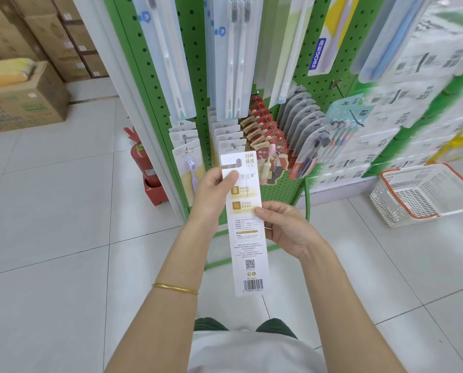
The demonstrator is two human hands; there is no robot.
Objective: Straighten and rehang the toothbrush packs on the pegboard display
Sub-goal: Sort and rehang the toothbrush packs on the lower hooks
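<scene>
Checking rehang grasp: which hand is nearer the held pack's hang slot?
Left. The left hand pinches the pack just below its hang slot. The right hand grips the right edge lower, about midway down.

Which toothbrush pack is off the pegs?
The long white pack with the barcode at its bottom: left hand and right hand hold it before the green pegboard; the others hang on it.

Left hands side (216, 188): grips the toothbrush pack (247, 238) near its top, thumb on the face, fingers behind.
Right hands side (282, 227): lower, pinches the pack's right edge.
Forearms: bare, stretched forward, converging.
</scene>
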